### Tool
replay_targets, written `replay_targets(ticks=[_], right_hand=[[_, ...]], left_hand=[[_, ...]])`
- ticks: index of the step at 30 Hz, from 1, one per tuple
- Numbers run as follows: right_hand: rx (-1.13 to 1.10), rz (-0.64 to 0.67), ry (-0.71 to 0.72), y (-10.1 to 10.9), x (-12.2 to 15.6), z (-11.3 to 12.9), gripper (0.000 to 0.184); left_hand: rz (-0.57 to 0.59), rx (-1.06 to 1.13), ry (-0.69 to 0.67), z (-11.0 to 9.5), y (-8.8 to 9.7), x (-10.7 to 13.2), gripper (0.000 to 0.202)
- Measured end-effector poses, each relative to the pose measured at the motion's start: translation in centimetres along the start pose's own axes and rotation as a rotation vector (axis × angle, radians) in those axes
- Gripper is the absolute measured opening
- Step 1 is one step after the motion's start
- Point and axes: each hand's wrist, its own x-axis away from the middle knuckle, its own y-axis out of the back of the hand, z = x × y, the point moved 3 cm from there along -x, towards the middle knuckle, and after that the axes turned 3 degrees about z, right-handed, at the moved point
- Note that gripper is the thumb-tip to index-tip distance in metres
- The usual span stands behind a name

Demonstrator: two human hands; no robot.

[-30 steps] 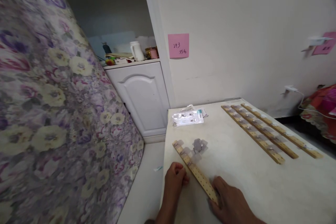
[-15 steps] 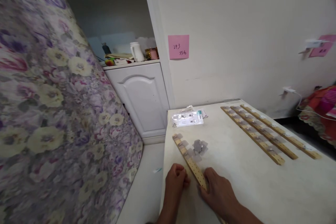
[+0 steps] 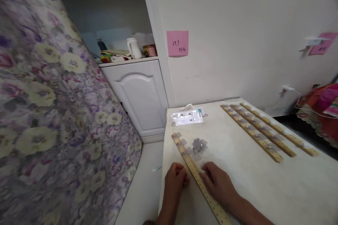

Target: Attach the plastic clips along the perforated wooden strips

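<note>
A long wooden strip [image 3: 196, 175] with rows of small holes lies aslant on the table. Its far end carries several metal clips with clear plastic tabs. My left hand [image 3: 176, 176] rests left of the strip, fingers curled and thumb pressed in. Whatever it may pinch is too small to see. Close along the strip's right edge is my right hand [image 3: 217, 184]. Its fingers are loosely bent, with a gap between thumb and forefinger, and the thumb tip is at the wood's edge. A small pile of clear-tabbed clips [image 3: 198, 145] lies beyond that hand.
Clear packaging [image 3: 186, 117] lies at the table's back left. Toward the right, several similar strips [image 3: 250, 132] with clips lie side by side. A floral curtain [image 3: 60, 112] hangs left, near a white cabinet [image 3: 138, 98]. The table [image 3: 245, 190] stands against the wall.
My right hand has loosened from around the strip and now sits beside its right edge, so more of the near end shows. My left hand stays nearly where it was.
</note>
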Motion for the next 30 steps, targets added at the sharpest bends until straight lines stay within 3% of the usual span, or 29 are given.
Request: replay_targets(ticks=[4, 9, 12, 18, 25, 28, 30], right_hand=[[-0.046, -0.072, 0.085, 0.9, -3.3, -1.4, 0.019], [-0.044, -0.223, 0.053, 1.4, -7.1, -3.0, 0.024], [-0.044, -0.205, 0.065, 1.1, -8.4, -3.3, 0.025], [-0.089, -0.213, 0.049, 1.2, -9.1, -3.6, 0.014], [-0.073, -0.301, -0.013, 3.7, -9.2, -5.6, 0.016], [-0.032, -0.331, 0.036, 3.8, -8.7, -4.8, 0.022], [0.005, -0.251, 0.106, 2.9, -8.3, -3.6, 0.022]], left_hand=[[0.017, 0.012, 0.001, -0.1, -0.2, 0.0, 0.013], [0.017, 0.002, 0.001, 0.3, -0.3, -0.1, 0.011], [0.02, -0.01, -0.016, 0.4, -0.3, -0.4, 0.011], [0.015, -0.036, 0.013, 0.4, -0.3, -0.5, 0.017], [0.014, -0.043, 0.026, 0.1, -0.5, -0.4, 0.018], [0.012, -0.038, 0.032, 0.3, -0.6, -0.6, 0.02], [0.011, -0.042, 0.024, 0.4, -0.6, -0.6, 0.02]])
